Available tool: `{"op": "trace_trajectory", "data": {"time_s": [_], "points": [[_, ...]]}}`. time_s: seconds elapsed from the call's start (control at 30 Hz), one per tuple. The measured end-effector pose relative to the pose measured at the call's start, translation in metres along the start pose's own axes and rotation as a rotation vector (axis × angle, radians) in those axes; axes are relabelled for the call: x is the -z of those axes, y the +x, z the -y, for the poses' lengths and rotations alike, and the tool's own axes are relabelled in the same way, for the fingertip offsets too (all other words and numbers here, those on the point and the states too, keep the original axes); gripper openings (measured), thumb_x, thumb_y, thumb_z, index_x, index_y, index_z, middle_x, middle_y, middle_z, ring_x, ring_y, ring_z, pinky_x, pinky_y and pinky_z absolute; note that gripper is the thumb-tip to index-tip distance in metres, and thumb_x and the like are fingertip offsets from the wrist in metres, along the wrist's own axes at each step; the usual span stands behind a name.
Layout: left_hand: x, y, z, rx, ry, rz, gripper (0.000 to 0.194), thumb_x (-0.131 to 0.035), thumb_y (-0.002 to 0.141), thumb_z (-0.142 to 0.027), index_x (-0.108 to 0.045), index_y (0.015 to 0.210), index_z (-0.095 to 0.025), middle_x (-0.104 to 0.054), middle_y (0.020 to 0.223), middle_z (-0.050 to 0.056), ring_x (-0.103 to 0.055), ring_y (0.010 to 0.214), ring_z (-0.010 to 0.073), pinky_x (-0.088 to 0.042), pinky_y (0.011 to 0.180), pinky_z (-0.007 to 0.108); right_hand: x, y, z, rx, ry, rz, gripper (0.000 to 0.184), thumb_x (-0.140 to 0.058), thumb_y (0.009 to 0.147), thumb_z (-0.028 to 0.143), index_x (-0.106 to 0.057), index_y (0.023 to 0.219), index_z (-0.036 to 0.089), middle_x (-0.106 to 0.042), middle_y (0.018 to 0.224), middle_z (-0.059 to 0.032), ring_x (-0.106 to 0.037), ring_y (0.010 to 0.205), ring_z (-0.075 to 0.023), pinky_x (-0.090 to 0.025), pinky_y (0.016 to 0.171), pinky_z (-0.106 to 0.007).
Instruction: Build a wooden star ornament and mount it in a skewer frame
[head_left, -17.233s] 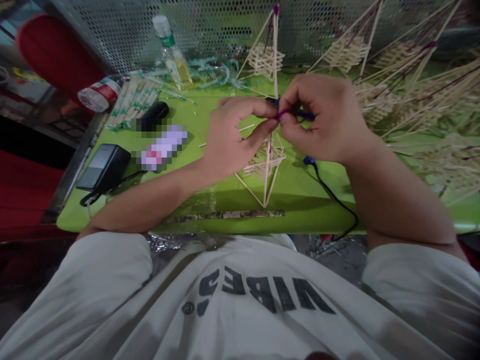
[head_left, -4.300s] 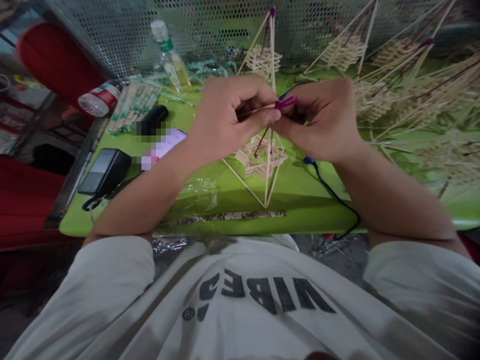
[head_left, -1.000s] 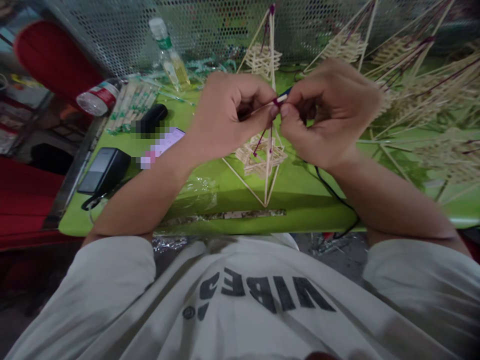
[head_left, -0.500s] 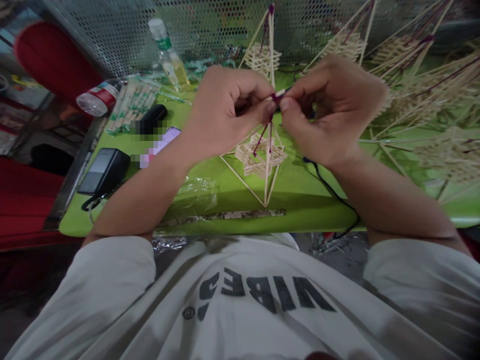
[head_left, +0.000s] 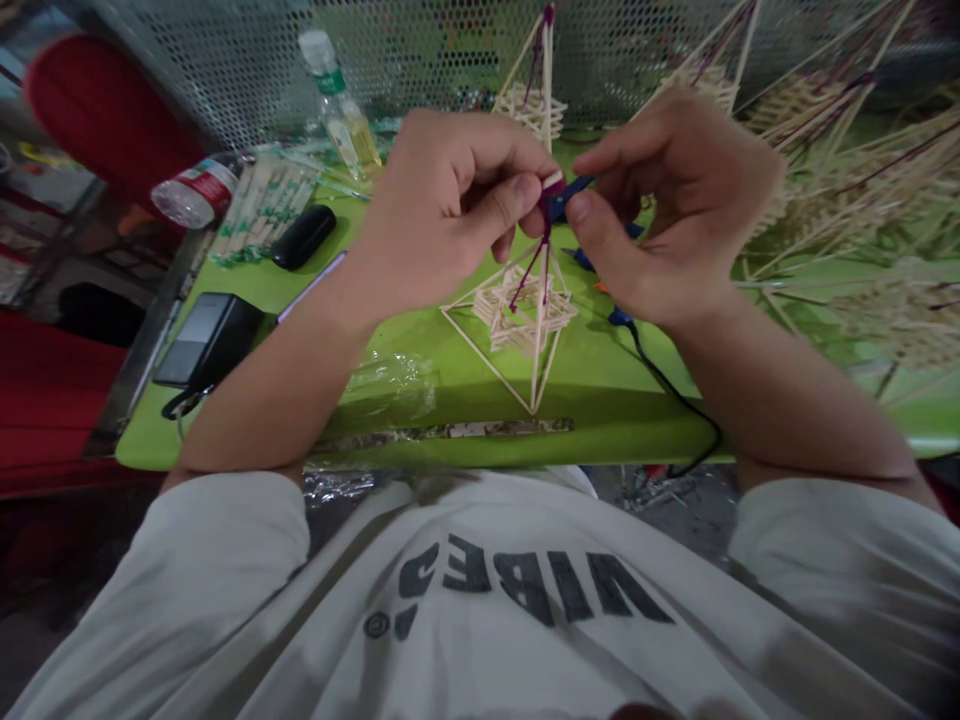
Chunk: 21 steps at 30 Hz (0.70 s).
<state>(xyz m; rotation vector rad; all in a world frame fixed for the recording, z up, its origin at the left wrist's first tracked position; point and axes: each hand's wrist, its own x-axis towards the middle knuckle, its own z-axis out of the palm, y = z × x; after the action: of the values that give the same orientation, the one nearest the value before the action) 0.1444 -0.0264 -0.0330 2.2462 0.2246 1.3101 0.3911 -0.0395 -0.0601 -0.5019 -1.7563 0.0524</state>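
Note:
My left hand (head_left: 472, 200) pinches the top of a wooden stick frame (head_left: 534, 360), where purple yarn (head_left: 553, 190) is wrapped around the stick ends. The frame stands on the table like a narrow pyramid, with a stacked-stick basket (head_left: 517, 308) hanging inside on purple strands. Between the thumb and forefinger of my right hand (head_left: 660, 210) is a small dark blue piece (head_left: 568, 198), held right against the wrapped tip; its kind is unclear. Below that hand lies a dark blue object with a black cord (head_left: 622, 318), partly hidden.
Several similar stick frames (head_left: 847, 190) crowd the right side, and another stick frame (head_left: 532, 110) stands behind my hands. On the left are a clear bottle (head_left: 341, 110), bundled sticks (head_left: 262, 205), a black case (head_left: 304, 238) and a black device (head_left: 202, 340). Clear plastic film (head_left: 397, 385) lies near the front edge.
My right hand has drawn slightly back to the right and up, and the dark blue piece between the hands now shows more. The frame stays nearly in place.

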Motion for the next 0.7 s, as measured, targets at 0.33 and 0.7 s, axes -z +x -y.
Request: {"op": "trace_trajectory", "data": {"time_s": [0.33, 0.7], "points": [[0.0, 0.001, 0.002, 0.009, 0.155, 0.028, 0.037, -0.07, 0.127, -0.049, -0.077, 0.113, -0.016, -0.078, 0.089, -0.001, -0.076, 0.072, 0.0067, -0.054, 0.066, 0.019, 0.021, 0.015, 0.014, -0.138, 0.022, 0.23, 0.046, -0.083, 0.113, 0.07, -0.087, 0.108, 0.025, -0.073, 0.084, 0.0024, -0.06, 0.066, -0.0068, -0.048, 0.061, -0.026], [0.012, -0.004, 0.028, -0.051, -0.017, 0.081, 0.051, -0.084, 0.109, -0.068, -0.074, 0.148, -0.037, -0.079, 0.098, 0.003, -0.075, 0.076, 0.0187, -0.063, 0.066, 0.041, 0.001, 0.007, 0.015, -0.334, 0.235, 0.182, 0.065, -0.096, 0.096, 0.086, -0.088, 0.106, 0.023, -0.068, 0.081, 0.0014, -0.052, 0.063, -0.0082, -0.034, 0.052, -0.026]]}}
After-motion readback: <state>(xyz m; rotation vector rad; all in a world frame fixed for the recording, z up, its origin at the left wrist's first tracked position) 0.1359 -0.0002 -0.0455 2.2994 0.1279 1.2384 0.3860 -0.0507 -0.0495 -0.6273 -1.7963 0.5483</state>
